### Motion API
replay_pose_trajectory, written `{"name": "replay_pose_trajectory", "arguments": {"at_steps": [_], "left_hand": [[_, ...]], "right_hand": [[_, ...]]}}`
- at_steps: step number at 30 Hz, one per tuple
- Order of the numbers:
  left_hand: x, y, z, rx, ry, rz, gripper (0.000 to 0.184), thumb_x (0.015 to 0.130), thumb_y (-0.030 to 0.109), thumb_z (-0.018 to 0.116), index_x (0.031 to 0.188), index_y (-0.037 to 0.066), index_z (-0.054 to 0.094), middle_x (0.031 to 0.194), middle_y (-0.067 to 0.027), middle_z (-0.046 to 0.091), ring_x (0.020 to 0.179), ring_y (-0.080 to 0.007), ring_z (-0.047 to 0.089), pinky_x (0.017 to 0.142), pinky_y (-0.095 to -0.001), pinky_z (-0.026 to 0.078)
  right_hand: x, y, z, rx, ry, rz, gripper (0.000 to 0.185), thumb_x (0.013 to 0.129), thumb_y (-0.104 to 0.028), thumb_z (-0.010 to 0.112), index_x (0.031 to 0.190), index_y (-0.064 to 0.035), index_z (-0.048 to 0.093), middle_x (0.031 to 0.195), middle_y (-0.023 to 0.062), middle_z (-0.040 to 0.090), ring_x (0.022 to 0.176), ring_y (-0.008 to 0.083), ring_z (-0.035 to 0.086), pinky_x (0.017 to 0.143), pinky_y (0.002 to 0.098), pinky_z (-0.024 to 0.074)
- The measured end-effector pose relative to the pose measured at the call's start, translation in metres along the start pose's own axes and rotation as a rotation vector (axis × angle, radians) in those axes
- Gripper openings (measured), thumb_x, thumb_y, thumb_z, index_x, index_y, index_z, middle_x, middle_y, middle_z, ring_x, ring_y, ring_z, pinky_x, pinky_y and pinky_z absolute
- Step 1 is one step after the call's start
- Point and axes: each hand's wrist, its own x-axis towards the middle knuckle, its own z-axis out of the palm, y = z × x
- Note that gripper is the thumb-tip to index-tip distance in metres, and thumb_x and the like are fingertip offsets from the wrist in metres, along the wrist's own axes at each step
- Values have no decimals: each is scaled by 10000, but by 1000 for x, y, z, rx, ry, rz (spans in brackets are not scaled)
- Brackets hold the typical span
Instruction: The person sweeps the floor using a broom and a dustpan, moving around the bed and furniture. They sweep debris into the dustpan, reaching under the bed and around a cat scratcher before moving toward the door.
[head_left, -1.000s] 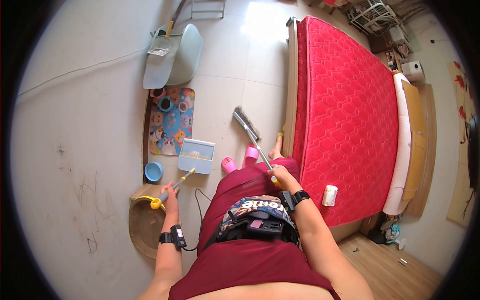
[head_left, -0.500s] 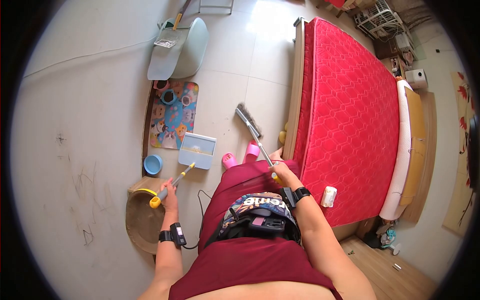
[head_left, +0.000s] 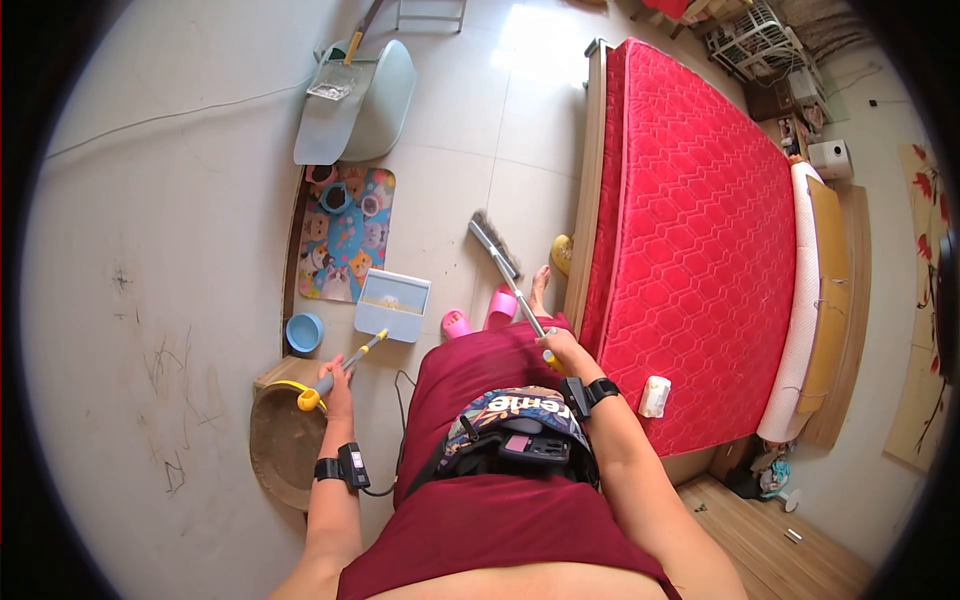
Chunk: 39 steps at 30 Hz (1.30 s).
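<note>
My left hand [head_left: 338, 390] is closed round the grey handle of a long-handled dustpan [head_left: 393, 322], which rests on the floor with some pale debris in it. My right hand [head_left: 564, 350] grips the pole of a broom [head_left: 493, 248]. The broom's grey bristles are on the tiles, to the right of the dustpan and apart from it. Pink slippers [head_left: 502, 308] sit between the two tools. A bare foot [head_left: 540, 290] stands on the floor just right of them.
A bed with a red mattress [head_left: 710, 250] fills the right side, a yellow shoe [head_left: 562, 255] at its edge. Along the left wall are a litter box [head_left: 385, 100], a cat-print mat [head_left: 345, 250] with bowls, a blue bowl [head_left: 305, 332] and a brown round-topped object [head_left: 285, 440].
The bare foot has come out further into view beside the bed, and more of the yellow shoe shows. Both hands keep their holds; the broom and dustpan have barely shifted.
</note>
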Motion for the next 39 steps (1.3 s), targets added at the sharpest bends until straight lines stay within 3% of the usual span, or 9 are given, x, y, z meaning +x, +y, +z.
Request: {"name": "replay_pose_trajectory", "arguments": {"at_steps": [9, 15, 18, 30, 39], "left_hand": [[-9, -4, -8, -9, 38, -9, 142, 889, 211, 492, 913, 70, 492, 1163, -82, 529, 929, -116, 503, 767, -245, 438], [-6, -4, -4, -74, 55, -20, 129, 885, 204, 495, 896, 76, 487, 1153, -83, 534, 924, -114, 496, 768, -237, 427], [-5, -7, -2, -69, 40, 11, 130, 885, 204, 498, 893, 76, 479, 1151, -85, 534, 928, -115, 493, 765, -228, 418], [-7, -8, -4, -2, 41, -41, 89, 879, 161, 472, 890, 72, 476, 1179, -95, 518, 979, -118, 485, 765, -227, 414], [-4, -7, -2, -27, 33, -12, 104, 891, 170, 475, 895, 66, 483, 1157, -104, 534, 918, -106, 502, 738, -209, 426]], "right_hand": [[-11, -33, 7, -20, 6, 72, 213, 744, -166, 608, 911, -49, 548, 695, 114, 520, 558, 251, 521, 458, 389, 432], [13, -19, -4, -30, -23, 43, 240, 747, -171, 611, 933, -38, 536, 725, 139, 536, 557, 263, 530, 455, 397, 433], [6, -21, -6, -35, -34, 117, 230, 748, -176, 615, 915, -40, 533, 719, 135, 534, 553, 262, 528, 454, 401, 431], [-5, -30, 3, -4, -37, 84, 186, 764, -172, 606, 898, -63, 536, 704, 107, 526, 547, 250, 525, 454, 391, 437], [-21, -33, 2, 0, -31, 60, 197, 765, -163, 585, 935, -73, 543, 707, 100, 532, 550, 244, 537, 451, 379, 451]]}}
